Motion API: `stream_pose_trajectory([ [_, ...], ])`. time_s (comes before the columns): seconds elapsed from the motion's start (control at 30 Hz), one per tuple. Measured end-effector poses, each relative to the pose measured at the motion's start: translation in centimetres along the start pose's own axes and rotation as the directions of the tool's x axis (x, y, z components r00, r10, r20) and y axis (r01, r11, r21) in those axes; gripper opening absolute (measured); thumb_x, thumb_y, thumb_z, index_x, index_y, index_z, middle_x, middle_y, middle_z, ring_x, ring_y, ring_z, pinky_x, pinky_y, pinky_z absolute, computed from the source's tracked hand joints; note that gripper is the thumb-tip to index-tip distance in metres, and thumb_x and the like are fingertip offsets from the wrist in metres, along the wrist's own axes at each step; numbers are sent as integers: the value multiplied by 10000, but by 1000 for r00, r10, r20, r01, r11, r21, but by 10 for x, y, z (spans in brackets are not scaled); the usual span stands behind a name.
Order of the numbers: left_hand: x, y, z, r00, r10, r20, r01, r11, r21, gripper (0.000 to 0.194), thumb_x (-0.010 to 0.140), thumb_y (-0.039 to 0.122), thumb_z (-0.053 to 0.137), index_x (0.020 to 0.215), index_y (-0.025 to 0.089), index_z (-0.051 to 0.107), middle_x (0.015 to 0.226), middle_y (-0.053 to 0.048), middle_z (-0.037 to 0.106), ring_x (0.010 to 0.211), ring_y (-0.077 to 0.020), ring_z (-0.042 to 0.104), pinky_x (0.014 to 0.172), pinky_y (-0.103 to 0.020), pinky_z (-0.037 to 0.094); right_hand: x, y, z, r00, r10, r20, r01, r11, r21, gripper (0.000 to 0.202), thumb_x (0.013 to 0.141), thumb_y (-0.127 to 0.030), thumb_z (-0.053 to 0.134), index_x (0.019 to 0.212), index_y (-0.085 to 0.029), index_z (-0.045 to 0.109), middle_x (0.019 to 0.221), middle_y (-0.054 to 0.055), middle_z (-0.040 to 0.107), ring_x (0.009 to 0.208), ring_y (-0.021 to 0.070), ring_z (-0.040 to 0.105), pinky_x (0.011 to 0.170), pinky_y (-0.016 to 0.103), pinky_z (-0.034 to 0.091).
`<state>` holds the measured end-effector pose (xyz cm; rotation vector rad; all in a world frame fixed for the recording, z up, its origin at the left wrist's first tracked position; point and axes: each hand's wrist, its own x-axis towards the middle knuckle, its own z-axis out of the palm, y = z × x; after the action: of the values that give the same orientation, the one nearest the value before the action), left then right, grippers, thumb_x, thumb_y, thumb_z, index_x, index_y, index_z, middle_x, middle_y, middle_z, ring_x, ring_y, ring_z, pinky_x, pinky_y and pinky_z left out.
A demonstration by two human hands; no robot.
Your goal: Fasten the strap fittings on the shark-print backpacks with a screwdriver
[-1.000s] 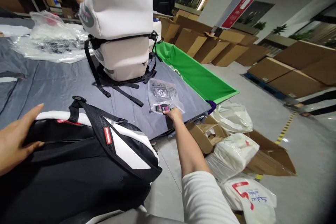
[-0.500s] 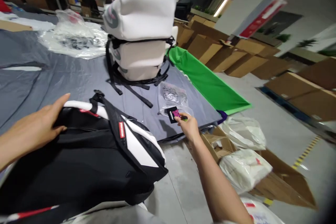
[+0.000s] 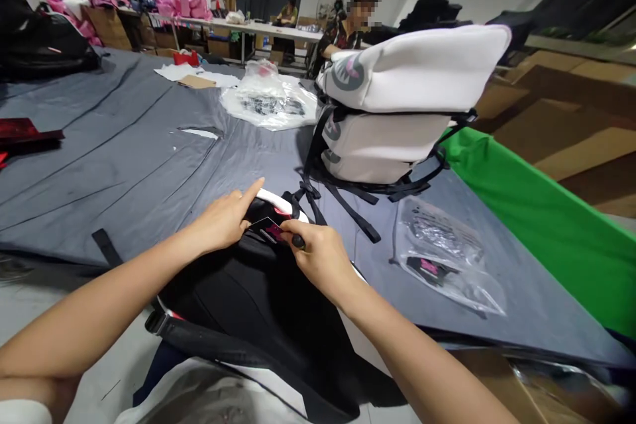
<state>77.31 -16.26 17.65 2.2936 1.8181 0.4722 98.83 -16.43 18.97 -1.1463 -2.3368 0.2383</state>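
Right hand (image 3: 322, 262) — clamped on black card (image 3: 265, 229), unreadable | left hand (image 3: 226, 220) — clasped on backpack (image 3: 248, 305), some fingers hidden

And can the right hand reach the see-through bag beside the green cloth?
Probably yes: the see-through bag lies just right of the right hand, with nothing seen blocking the way. That hand holds a dark card, though, so grabbing might be awkward.

A black backpack (image 3: 233, 295) with white trim (image 3: 273, 199) is resting at the desk's (image 3: 114, 172) near edge. A small black card (image 3: 269, 230) with a pink figure is being held tilted over its top, and a dark, mostly hidden object (image 3: 298, 241) is poking out beside it.
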Motion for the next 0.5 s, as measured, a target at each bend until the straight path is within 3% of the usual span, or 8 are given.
stream_pose_trajectory([
  [0.1, -9, -12, 3, 997, 60, -51, -69, 979, -194, 742, 933, 273, 470, 1572, 287, 95, 1356, -109, 562, 1238, -268, 564, 1022, -409, 449, 10, -9, -8, 996, 58, 70, -51, 994, -99, 290, 804, -20, 571, 919, -241, 719, 846, -17, 762, 700, 156, 685, 622, 233, 397],
  [0.2, -16, -19, 5, 991, 72, -116, -101, 957, -271, 735, 924, 275, 461, 1575, 254, 122, 1502, -101, 454, 1360, -257, 467, 1110, -413, 394, 14, -17, -7, 984, 52, 171, -23, 986, -167, 297, 798, -24, 567, 937, -240, 715, 869, -7, 763, 755, 159, 689, 637, 228, 383],
  [0.33, -27, -26, 13, 984, 74, -161, -128, 924, -359, 649, 973, 352, 399, 1569, 233, 172, 1582, -60, 350, 1435, -229, 373, 1175, -397, 333, 16, -21, 9, 902, 92, 422, 76, 928, -364, 343, 749, -12, 550, 952, -235, 713, 848, 14, 756, 795, 187, 690, 618, 252, 345],
  [0.5, -51, -46, 39, 983, 22, -181, -92, 917, -389, 742, 948, 476, 489, 1570, 276, 137, 1616, -49, 270, 1455, -243, 335, 1184, -410, 332, 20, -26, 22, 879, 110, 463, 154, 855, -495, 294, 785, -11, 505, 910, -199, 693, 896, 50, 727, 869, 203, 661, 618, 278, 327],
])
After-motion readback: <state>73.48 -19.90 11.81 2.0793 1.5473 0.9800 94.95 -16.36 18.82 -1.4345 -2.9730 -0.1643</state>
